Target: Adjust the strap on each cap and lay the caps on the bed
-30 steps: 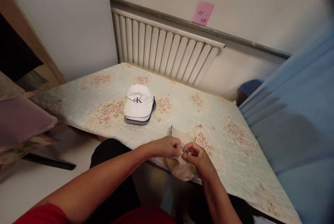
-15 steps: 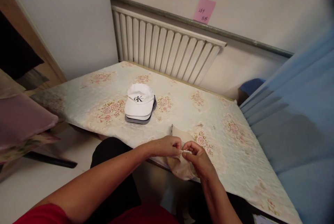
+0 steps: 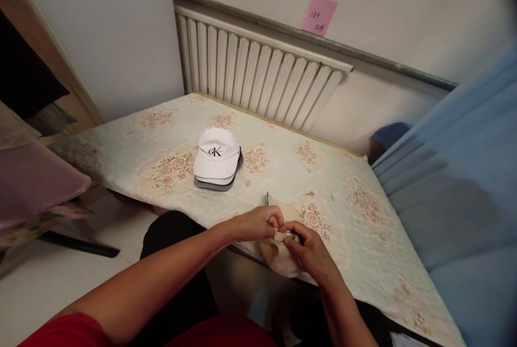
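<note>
A beige cap (image 3: 283, 258) lies at the near edge of the flowered mattress (image 3: 347, 201), partly hanging over it. My left hand (image 3: 258, 223) and my right hand (image 3: 309, 247) meet over the cap, both closed in a pinch on its back strap and small metal buckle (image 3: 283, 236). Further back in the middle of the mattress, a white cap with a black logo (image 3: 216, 155) sits on top of a stack of other caps, a grey brim showing underneath.
A white ribbed radiator (image 3: 262, 67) runs along the far wall under a pink note (image 3: 319, 15). A blue curtain (image 3: 456, 174) hangs at the right. Pinkish bedding (image 3: 36, 182) lies at the left above the pale floor. My dark trousers (image 3: 173, 250) are below the mattress edge.
My two hands have drawn closer together over the beige cap's strap, with the fingers shifted slightly on the buckle. The stacked caps have not moved.
</note>
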`<state>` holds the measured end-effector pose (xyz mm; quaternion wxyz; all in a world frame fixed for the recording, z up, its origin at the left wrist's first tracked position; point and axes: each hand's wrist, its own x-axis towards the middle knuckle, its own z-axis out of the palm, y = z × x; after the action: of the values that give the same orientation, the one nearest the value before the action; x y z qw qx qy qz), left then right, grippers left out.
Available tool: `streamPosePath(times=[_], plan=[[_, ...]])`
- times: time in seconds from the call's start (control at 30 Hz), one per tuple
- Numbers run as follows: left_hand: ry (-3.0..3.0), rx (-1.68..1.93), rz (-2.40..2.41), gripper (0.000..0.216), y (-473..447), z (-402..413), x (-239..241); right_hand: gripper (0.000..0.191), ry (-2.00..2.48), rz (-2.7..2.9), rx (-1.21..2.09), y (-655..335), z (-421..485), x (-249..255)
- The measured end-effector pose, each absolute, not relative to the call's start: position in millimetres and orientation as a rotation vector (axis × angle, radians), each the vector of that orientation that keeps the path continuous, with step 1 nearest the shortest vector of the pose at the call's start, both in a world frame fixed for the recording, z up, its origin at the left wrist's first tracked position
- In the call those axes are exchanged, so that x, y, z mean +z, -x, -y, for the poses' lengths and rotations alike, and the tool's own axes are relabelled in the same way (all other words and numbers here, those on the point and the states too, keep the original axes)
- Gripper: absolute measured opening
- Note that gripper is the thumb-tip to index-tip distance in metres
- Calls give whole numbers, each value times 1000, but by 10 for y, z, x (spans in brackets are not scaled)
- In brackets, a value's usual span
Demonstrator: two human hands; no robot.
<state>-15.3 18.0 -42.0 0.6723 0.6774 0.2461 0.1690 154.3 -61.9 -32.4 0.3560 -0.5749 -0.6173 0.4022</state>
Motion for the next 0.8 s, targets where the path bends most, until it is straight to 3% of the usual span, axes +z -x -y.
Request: streamPosePath(times=[0.1,0.3,0.6,0.8], plan=[[-1482,382,-516,21,139,-189,-481,4,1419,1479,1200,-1586,607,-379],[-1483,296,-527,22,158,-218,-517,8,1197,1292,1439,-1642,585,-519],[-1886,193,-584,8,173,-289,-325,9,1197,1263,1428,-1622,581,-501],[-2022,467,-730,11,63,-357,-214,14,1278,1146,1274,-1598,504,-386]])
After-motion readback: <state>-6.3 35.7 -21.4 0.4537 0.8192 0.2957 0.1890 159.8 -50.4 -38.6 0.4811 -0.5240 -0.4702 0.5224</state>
